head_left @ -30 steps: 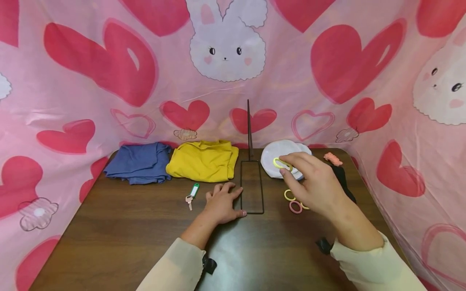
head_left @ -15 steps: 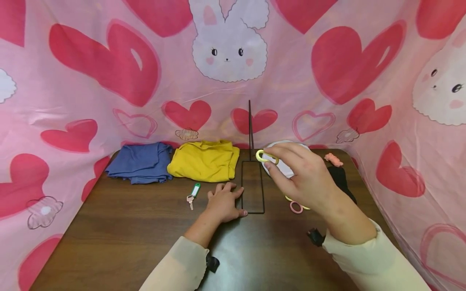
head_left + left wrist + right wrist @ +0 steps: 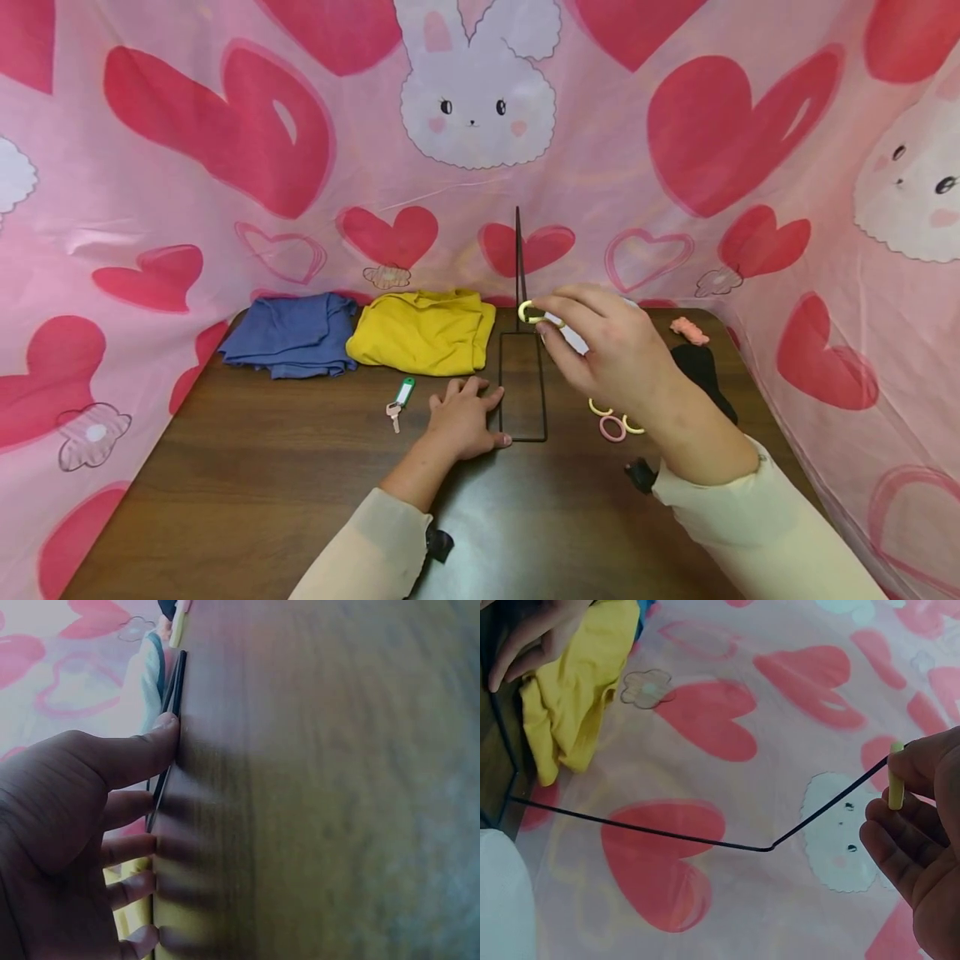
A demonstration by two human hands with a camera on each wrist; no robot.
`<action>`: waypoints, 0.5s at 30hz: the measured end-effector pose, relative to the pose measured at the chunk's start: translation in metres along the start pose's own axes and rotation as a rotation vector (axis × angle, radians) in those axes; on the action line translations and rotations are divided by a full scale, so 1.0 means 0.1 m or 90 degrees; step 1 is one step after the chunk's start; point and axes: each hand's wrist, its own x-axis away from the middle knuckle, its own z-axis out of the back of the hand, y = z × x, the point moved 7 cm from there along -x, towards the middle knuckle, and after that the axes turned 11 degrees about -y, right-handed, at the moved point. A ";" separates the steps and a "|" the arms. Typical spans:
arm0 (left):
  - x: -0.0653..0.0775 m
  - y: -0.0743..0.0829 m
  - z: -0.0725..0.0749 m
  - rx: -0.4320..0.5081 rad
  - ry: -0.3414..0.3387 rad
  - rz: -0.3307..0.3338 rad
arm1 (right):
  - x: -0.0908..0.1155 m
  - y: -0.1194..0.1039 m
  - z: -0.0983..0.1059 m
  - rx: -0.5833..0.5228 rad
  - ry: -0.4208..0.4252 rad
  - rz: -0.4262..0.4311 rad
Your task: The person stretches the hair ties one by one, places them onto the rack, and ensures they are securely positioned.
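My right hand (image 3: 622, 358) pinches a yellow hair tie (image 3: 526, 312) between thumb and index finger, at the raised arm of a black wire stand (image 3: 543, 392). In the right wrist view, the hair tie (image 3: 896, 780) is edge-on, and the stand's thin arm (image 3: 829, 806) reaches it, its tip showing just past the band. My left hand (image 3: 460, 421) rests spread at the left side of the stand's rectangular base, thumb on the front corner. The left wrist view shows the thumb (image 3: 154, 750) pressing on the wire and the fingertips along the table.
A pink hair tie (image 3: 612, 428) and two yellow ones lie right of the stand. Behind are folded blue cloth (image 3: 288, 337), yellow cloth (image 3: 422, 333) and a mostly hidden white item (image 3: 573, 337). A key with a green tag (image 3: 401, 400), black cloth (image 3: 701, 375) and coral bundle (image 3: 688, 331) lie around.
My right hand has carried the yellow hair tie leftward from in front of the white item to the stand's arm. My left hand has stayed on the base.
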 end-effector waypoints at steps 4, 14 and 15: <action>0.01 0.00 0.01 0.000 -0.002 0.001 | -0.05 0.12 -0.06 0.003 -0.004 -0.009; 0.00 -0.01 -0.02 -0.004 -0.005 -0.005 | -0.19 0.48 -0.23 -0.012 0.009 -0.048; -0.01 -0.01 -0.02 -0.007 -0.005 -0.006 | -0.21 0.52 -0.25 -0.016 0.012 -0.053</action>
